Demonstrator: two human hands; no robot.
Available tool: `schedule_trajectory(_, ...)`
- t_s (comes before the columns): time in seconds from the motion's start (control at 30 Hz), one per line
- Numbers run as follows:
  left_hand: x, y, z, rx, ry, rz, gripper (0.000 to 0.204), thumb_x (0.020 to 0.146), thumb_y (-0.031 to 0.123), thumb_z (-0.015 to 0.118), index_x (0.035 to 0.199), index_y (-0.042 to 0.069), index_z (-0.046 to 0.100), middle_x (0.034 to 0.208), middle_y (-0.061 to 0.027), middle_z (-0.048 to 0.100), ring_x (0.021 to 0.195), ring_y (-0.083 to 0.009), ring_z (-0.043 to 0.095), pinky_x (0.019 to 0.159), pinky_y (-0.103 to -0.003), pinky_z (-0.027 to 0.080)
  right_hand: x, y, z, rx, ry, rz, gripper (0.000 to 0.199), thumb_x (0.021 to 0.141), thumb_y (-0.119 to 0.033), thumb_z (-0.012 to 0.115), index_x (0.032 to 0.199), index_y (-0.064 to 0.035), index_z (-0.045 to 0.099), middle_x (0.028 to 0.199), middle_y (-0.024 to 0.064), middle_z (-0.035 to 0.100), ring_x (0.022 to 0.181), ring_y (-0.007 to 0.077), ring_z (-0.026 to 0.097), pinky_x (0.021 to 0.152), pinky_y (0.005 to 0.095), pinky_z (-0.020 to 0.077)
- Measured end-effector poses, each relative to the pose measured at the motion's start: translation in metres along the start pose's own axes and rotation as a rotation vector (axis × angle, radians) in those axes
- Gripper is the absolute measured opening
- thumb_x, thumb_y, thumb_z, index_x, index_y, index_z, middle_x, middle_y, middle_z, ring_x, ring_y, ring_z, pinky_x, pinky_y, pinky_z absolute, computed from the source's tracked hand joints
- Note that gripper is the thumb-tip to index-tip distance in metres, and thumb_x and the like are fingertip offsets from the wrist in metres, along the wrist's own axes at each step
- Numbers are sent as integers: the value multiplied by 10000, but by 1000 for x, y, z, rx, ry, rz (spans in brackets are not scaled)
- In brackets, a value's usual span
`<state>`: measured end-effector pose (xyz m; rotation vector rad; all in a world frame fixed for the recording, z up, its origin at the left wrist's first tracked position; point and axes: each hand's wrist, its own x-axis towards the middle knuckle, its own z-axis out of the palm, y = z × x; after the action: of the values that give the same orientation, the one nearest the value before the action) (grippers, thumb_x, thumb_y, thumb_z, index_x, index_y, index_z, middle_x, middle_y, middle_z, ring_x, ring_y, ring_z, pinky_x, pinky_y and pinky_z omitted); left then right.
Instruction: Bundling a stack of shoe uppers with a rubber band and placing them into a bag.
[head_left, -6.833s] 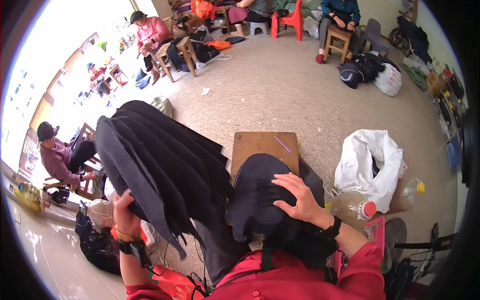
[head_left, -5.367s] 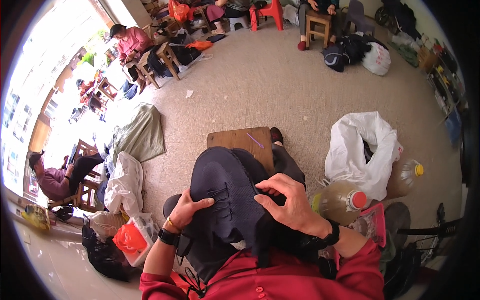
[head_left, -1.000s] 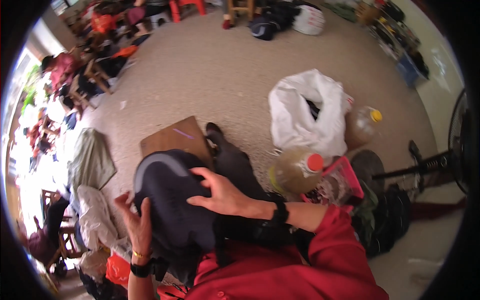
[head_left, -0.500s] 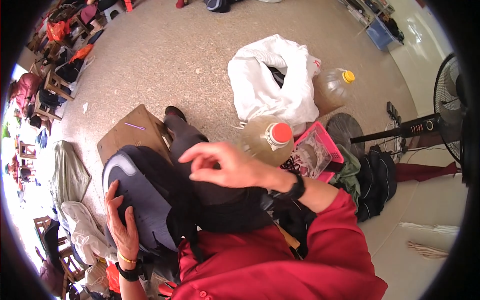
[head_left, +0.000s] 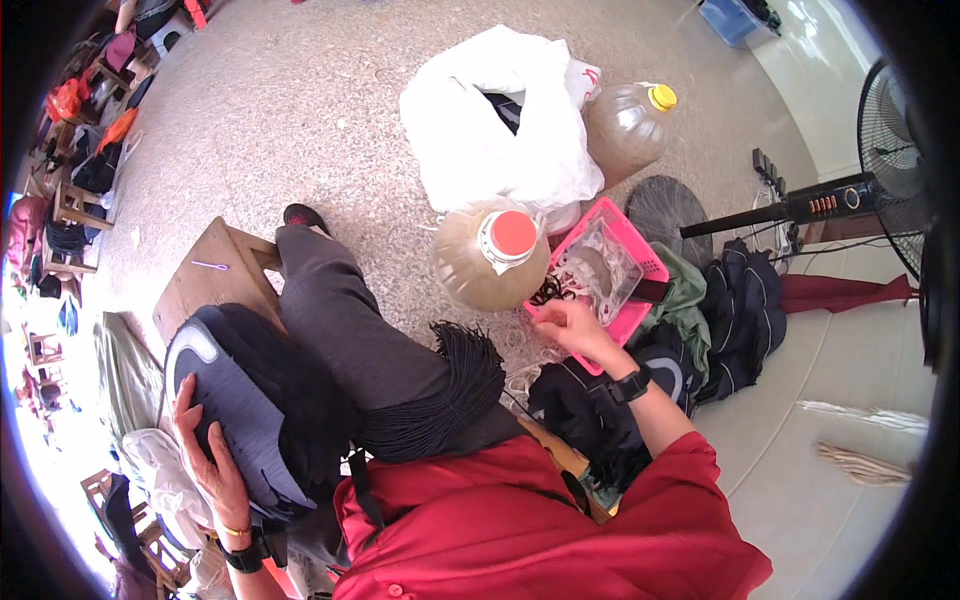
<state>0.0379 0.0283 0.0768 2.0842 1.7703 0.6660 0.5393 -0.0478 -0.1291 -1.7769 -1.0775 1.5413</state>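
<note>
My left hand (head_left: 212,465) lies along the left edge of a dark grey-blue knit shoe upper (head_left: 250,440) with a light grey curved patch, thumb and fingers apart on its surface. The piece rests by my left leg, with more dark fabric under it. Out to the right, my right hand (head_left: 575,328) is over the near left rim of a pink plastic basket (head_left: 625,330), its fingers curled together. What they hold, if anything, I cannot make out. Dark laces (head_left: 548,290) and pale cords (head_left: 590,270) show in the basket. A bundle of black cords (head_left: 450,390) drapes over my thigh.
A large bottle with a red cap (head_left: 490,265) stands left of the basket. Beyond are a white sack (head_left: 490,130) and a yellow-capped bottle (head_left: 630,125). A wooden stool (head_left: 215,270) carries a purple hook-like tool (head_left: 209,265). A fan (head_left: 840,205) and dark garments (head_left: 740,310) are right.
My right hand has moved right, from above my lap to the pink basket, uncovering the black cord bundle. My left hand stays on the shoe upper. The whole view has shifted.
</note>
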Motion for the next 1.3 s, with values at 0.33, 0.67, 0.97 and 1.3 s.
schedule_trajectory(0.33,0,-2,0,33,0,-18,140,1018,92,401,1144,52,449,1484,-181,478,1393,-316,411,1173,-441,248,43,167,69,-341,407,13,156,770,-74,679,889,25,657,743,187,677,710,322,692,638,404,533)
schedule_trajectory(0.67,-3,-2,3,89,29,-67,160,1041,204,373,1114,75,434,1478,-199,476,1365,-330,433,1174,-456,243,80,234,94,-805,497,56,329,767,-63,695,1069,35,607,952,247,659,918,437,648,813,515,524)
schedule_trajectory(0.97,1,5,5,110,9,-129,174,1047,240,363,1136,99,411,1496,-204,442,1404,-356,386,1183,-491,208,97,246,89,-779,267,305,515,780,-91,645,1282,-28,550,1284,255,572,1211,435,544,1009,528,450)
schedule_trajectory(1.3,2,5,11,85,53,-135,199,1047,254,358,1134,84,413,1492,-205,442,1384,-341,402,1175,-479,224,89,252,89,-784,402,27,312,798,-141,659,1076,-1,641,1002,240,674,949,418,652,824,499,524)
